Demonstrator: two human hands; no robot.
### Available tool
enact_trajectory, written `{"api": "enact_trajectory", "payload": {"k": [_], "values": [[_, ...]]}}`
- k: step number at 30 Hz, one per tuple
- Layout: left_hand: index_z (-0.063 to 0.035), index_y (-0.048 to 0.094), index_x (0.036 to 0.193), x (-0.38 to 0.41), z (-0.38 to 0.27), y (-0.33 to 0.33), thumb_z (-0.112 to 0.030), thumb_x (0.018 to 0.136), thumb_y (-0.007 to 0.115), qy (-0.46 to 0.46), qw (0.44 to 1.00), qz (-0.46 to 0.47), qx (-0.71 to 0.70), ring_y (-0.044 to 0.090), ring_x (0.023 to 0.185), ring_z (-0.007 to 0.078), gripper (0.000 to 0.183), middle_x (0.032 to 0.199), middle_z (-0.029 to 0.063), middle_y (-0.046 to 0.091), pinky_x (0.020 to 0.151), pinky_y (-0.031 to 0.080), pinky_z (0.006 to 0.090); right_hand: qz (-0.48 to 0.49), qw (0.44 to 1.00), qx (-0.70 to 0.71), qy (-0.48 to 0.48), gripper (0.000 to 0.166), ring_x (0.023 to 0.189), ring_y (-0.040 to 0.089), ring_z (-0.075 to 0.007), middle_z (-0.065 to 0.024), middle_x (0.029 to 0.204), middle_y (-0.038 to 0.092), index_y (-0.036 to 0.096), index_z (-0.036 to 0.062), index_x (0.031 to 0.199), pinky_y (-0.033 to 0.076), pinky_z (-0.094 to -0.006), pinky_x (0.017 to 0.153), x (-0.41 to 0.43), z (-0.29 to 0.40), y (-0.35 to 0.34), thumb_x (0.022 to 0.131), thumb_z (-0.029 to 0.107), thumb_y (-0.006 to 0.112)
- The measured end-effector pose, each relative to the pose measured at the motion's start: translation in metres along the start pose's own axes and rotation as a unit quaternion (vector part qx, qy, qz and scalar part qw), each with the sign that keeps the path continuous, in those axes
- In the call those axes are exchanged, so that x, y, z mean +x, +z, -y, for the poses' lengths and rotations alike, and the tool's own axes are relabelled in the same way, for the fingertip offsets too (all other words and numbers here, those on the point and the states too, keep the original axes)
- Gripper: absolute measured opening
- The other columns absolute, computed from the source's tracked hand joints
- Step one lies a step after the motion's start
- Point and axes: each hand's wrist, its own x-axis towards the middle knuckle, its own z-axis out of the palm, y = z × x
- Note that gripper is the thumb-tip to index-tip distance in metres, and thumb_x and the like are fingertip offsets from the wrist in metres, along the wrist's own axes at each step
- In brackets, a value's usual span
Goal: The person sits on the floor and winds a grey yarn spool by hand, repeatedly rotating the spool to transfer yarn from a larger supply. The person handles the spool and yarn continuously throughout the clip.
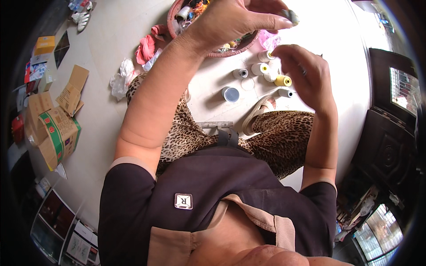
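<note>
My left hand (256,18) is raised over a round basket (213,53). Its thumb and fingertips pinch a small grey-green piece (291,17), perhaps a little ball of wound thread. Lower and to the right hangs my right hand (304,74), its fingers curled and blurred; I cannot tell whether it holds a thread. Near it on the floor stand a yellow thread spool (283,80), a white spool (260,69) and a grey spool (240,73). Another white spool (265,56) shows beside my right fingertips. Part of the basket, which holds tangled coloured thread and spools, is hidden behind my left forearm.
A round dark-topped container (230,94) stands between my feet. Pink cloth (146,48), a pink plastic bag (270,40) and a clear plastic bag (119,85) lie around the basket. Cardboard boxes (60,136) are at far left, a dark door (386,143) at right.
</note>
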Motion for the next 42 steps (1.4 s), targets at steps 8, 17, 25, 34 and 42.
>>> {"api": "enact_trajectory", "payload": {"k": [8,17,25,34,42], "values": [[-0.0012,0.069,0.098,-0.001,-0.005,0.008,-0.012,0.082,0.074,0.007,0.997,0.033,-0.063,0.065,0.082,0.0114,0.02,0.091,0.0073,0.07,0.08,0.052,0.0256,-0.046,0.988,-0.034,0.144,0.016,0.075,0.065,-0.0169,-0.0084,0.082,0.067,0.065,0.0033,0.105,0.051,-0.0309,0.068,-0.008,-0.02,-0.006,0.092,0.004,0.056],[0.0,0.068,0.1,-0.002,-0.008,0.014,-0.014,0.081,0.076,-0.015,0.998,0.036,-0.05,0.066,0.088,0.0124,0.025,0.093,0.0087,0.071,0.084,0.051,0.0259,-0.106,0.989,-0.045,0.097,0.015,0.065,0.051,-0.007,0.0008,0.074,0.058,0.065,0.0009,0.099,0.041,-0.0209,0.058,-0.009,-0.026,-0.003,0.094,0.002,0.051],[0.0011,0.068,0.1,-0.009,-0.008,0.023,-0.013,0.081,0.075,-0.085,0.988,0.091,-0.092,0.067,0.089,0.0128,0.024,0.096,0.0083,0.071,0.085,0.053,0.0283,-0.187,0.982,-0.02,0.032,0.02,0.075,0.063,-0.0104,-0.0061,0.088,0.071,0.066,0.0019,0.107,0.051,-0.0246,0.065,0.003,-0.033,-0.01,0.09,-0.002,0.055],[0.0005,0.068,0.103,-0.003,-0.007,0.024,-0.011,0.083,0.073,-0.071,0.989,0.105,-0.078,0.066,0.086,0.0115,0.023,0.092,0.0075,0.071,0.081,0.052,0.0267,-0.183,0.982,-0.001,0.051,0.017,0.066,0.053,-0.0074,-0.0013,0.081,0.061,0.065,-0.0003,0.106,0.044,-0.0232,0.06,0.006,-0.027,-0.018,0.094,0.003,0.054],[0.0028,0.062,0.108,-0.001,-0.001,0.026,0.0,0.086,0.068,-0.104,0.974,0.175,-0.104,0.063,0.085,0.01,0.023,0.096,0.0084,0.067,0.075,0.053,0.0251,-0.216,0.976,-0.019,0.026,0.017,0.067,0.053,-0.0057,-0.0003,0.08,0.061,0.065,0.0015,0.108,0.042,-0.0201,0.058,0.003,-0.022,-0.019,0.095,0.004,0.055]]}}
